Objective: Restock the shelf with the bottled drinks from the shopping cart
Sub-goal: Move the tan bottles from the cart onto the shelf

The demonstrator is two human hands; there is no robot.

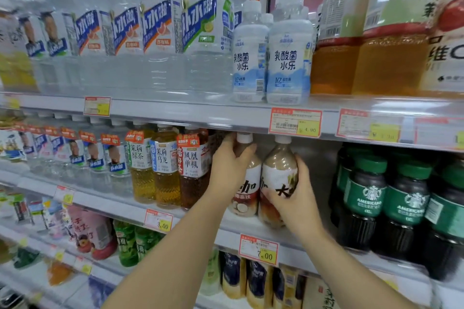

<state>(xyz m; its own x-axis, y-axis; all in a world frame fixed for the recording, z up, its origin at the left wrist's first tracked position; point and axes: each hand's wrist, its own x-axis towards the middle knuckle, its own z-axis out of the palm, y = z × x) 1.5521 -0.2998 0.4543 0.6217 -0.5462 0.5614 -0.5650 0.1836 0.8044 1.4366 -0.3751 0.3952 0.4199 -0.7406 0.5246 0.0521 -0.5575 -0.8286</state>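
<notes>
Bottles (278, 183) – clear glossy plastic, paper-like labels; shelf edge (175, 118) – smooth, pale, matt.

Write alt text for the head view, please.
Both hands grip milky-brown bottles on the middle shelf: left hand on the left bottle, right hand on the right bottle. Tea bottles stand left, green-capped coffee bottles right.

Green-labelled bottles (366, 198) read "AMERICANO"; price tags (258, 249) show "7.00", "3.00" and "4.90"; white bottles (287, 63) read "乳酸菌水乐".
</notes>
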